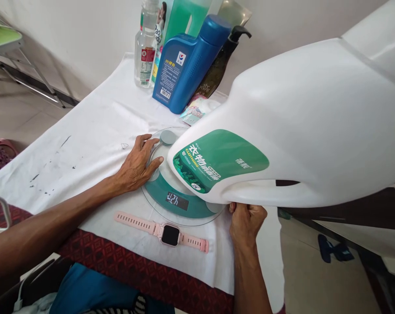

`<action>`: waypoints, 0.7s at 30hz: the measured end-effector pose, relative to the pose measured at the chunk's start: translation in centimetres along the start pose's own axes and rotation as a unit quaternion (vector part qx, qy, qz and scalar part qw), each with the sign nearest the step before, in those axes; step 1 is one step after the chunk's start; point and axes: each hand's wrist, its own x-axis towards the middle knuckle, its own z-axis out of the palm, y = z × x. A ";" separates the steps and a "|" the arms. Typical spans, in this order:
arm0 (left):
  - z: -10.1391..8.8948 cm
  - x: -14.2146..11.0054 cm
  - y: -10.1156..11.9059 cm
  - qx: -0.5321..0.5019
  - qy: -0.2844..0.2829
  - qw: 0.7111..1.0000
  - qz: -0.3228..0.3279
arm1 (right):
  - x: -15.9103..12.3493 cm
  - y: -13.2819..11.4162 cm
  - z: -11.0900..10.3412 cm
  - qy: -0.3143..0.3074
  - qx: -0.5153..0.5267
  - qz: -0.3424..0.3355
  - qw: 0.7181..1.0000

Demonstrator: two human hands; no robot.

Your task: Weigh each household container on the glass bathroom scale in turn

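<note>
A large white jug of clothing disinfectant with a green label stands on a round glass scale; it looms over the right side. On the scale's teal band, the lit display shows digits that are hard to read. My left hand lies at the scale's left edge, thumb and fingers apart, touching the glass. Below the jug's handle, my right hand is closed in a fist near the scale's right edge. The jug partly covers its fingers, so what they grip is hidden.
A pink-strapped smartwatch lies in front of the scale on the white cloth. Behind stand a blue bottle, a clear bottle, a dark pump bottle and a small packet. Blue slippers lie on the floor.
</note>
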 end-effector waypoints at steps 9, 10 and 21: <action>-0.1 0.0 0.1 0.000 0.000 1.000 0.001 | -0.1 -0.7 -0.2 -0.008 -0.041 0.001 0.999; -0.1 0.0 0.1 0.001 -0.001 1.000 0.002 | -0.2 -0.9 -0.2 -0.008 -0.045 0.003 0.999; -0.1 0.0 0.1 0.005 0.002 1.000 0.005 | 0.0 -3.1 0.6 0.080 0.128 0.011 0.988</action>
